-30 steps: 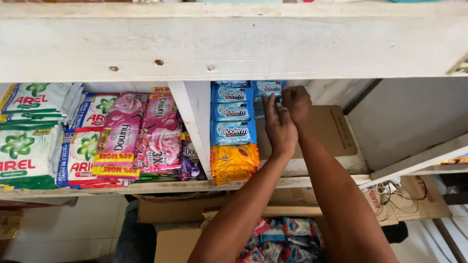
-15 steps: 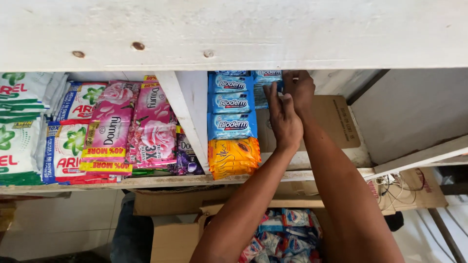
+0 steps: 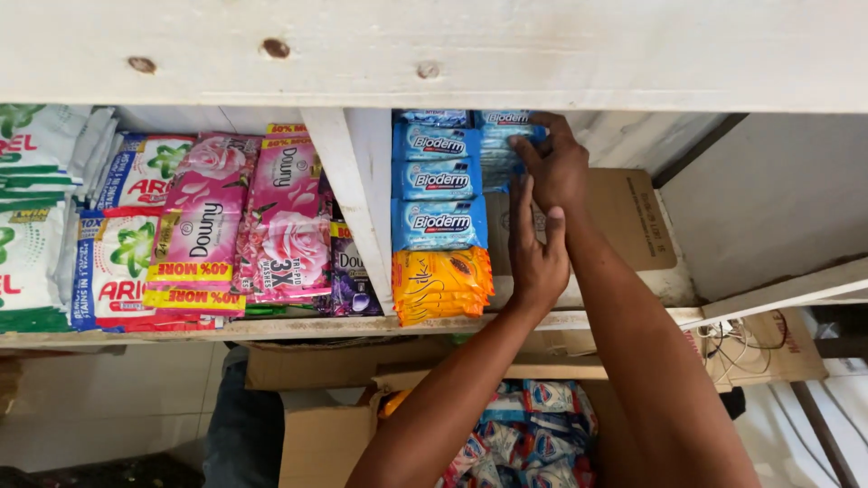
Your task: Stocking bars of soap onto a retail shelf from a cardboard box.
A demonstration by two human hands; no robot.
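My right hand (image 3: 559, 164) reaches deep into the right shelf compartment, fingers curled over a short stack of blue soap packs (image 3: 500, 149) at the back. My left hand (image 3: 537, 246) stands flat just below it, fingers straight up, pressed against the side of that stack and holding nothing. To the left stands a taller column of blue soap packs (image 3: 435, 182), with orange soap packs (image 3: 442, 286) at its front end. A brown cardboard sheet (image 3: 633, 217) lies on the shelf floor under my hands.
A white wooden divider (image 3: 348, 203) separates this compartment from pink softener sachets (image 3: 244, 221), purple sachets (image 3: 351, 276) and green-and-white detergent packs (image 3: 41, 217). The white shelf board (image 3: 542, 54) overhangs above. Below, an open cardboard box (image 3: 325, 443) holds several blue packs (image 3: 529, 438).
Both hands stay at the back stack of blue packs. My left hand has slid down a little and the right has crept up toward the top pack. The view shifted slightly.
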